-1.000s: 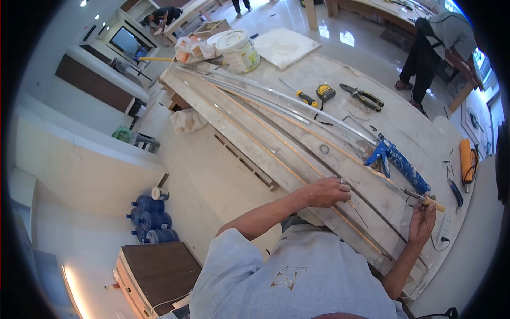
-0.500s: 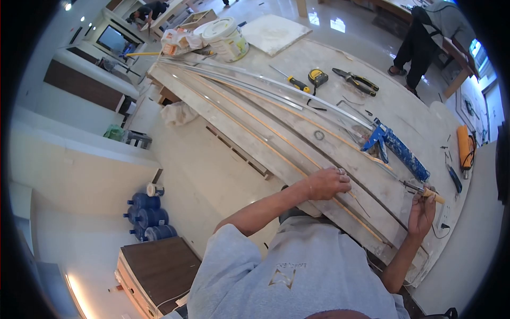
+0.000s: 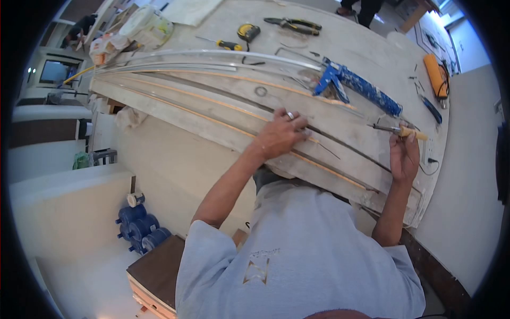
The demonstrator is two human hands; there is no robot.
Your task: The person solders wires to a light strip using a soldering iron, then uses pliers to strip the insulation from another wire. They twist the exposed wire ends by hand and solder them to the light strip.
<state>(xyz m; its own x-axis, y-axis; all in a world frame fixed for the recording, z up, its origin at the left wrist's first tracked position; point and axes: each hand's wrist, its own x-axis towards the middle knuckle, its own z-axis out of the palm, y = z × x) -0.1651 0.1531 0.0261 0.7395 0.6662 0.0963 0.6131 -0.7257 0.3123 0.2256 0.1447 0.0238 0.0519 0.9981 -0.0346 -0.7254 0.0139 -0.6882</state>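
Observation:
My right hand is closed around the wooden handle of a soldering iron. The iron's metal tip points left, above the worktable. Over the table's near edge, my left hand has its fingers bent and pinched on the end of a thin, orange-lit LED strip. A short dark wire sticks out past those fingers to the right. A second lit strip runs beneath my left wrist along the near edge. Between the hands, at a distance from both, lies a blue caulking gun.
Pliers, a tape measure and a screwdriver lie toward the far side. At right are an orange tool, a utility knife and a power strip. A bucket stands far left. Other people are in the background.
The camera view has turned and shifted, so the table sits more level. The soldering iron has risen a little off the tabletop, and my left hand still pinches the strip.

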